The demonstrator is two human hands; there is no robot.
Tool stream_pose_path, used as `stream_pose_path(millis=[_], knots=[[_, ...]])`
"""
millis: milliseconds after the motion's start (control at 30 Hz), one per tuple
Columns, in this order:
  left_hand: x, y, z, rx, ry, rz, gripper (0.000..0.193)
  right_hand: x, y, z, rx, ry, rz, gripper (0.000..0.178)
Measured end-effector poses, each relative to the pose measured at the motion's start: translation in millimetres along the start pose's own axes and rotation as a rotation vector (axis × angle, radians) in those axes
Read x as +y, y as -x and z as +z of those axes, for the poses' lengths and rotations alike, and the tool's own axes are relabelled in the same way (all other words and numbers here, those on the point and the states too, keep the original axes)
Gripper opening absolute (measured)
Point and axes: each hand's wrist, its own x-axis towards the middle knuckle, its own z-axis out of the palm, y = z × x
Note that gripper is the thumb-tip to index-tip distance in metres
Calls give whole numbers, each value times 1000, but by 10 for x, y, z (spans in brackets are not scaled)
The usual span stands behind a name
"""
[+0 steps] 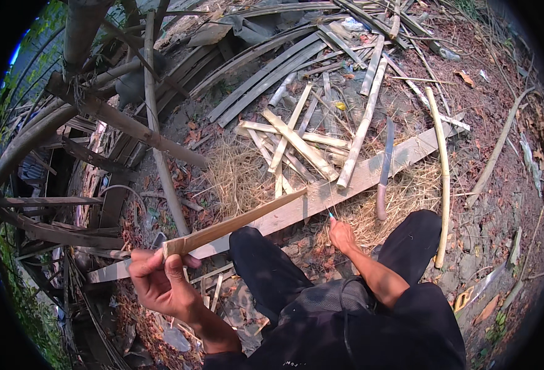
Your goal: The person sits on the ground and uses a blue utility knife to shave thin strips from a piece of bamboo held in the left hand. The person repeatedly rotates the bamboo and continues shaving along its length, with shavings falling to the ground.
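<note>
The left hand pinches the near end of a long wooden slat, its thumb on the near side and its fingers curled around behind, parted only by the thickness of the piece. The slat is raised in front of the person's left knee and slants up to the right, its narrow tip showing over the grey plank. Whether that tip touches the plank, I cannot tell.

The right hand is between the knees, its fingers folded closely around a small tool with a teal end; most of it is hidden, so its kind is unclear.

The plank runs slantwise across the ground, beyond both knees. To the right of the right hand, a machete lies across it, the brown handle toward the person. A pale pole ends over the plank, and left of it lies a loose pile of split pieces beside dry straw. Another pole crosses the plank's right part. Farther right, near the lower edge, is 1 handsaw with a yellow handle.
</note>
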Motion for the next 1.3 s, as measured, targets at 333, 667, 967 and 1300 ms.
stream_pose_path(millis=[333, 667, 967, 1300], knots=[[2, -39, 97, 105, -96, -44, 14, -1073, 334, -197, -50, -211, -292, 43], [-14, -12, 193, 168, -193, -22, 21, -1286, 322, -471, -17, -333, -340, 42], [-46, 39, 66, 109, -175, -11, 14, -1299, 286, -511, -19, -293, -373, 47], [-31, 38, 80, 77, -131, -26, 16, -848, -229, -154, -157, -98, -81, 59]])
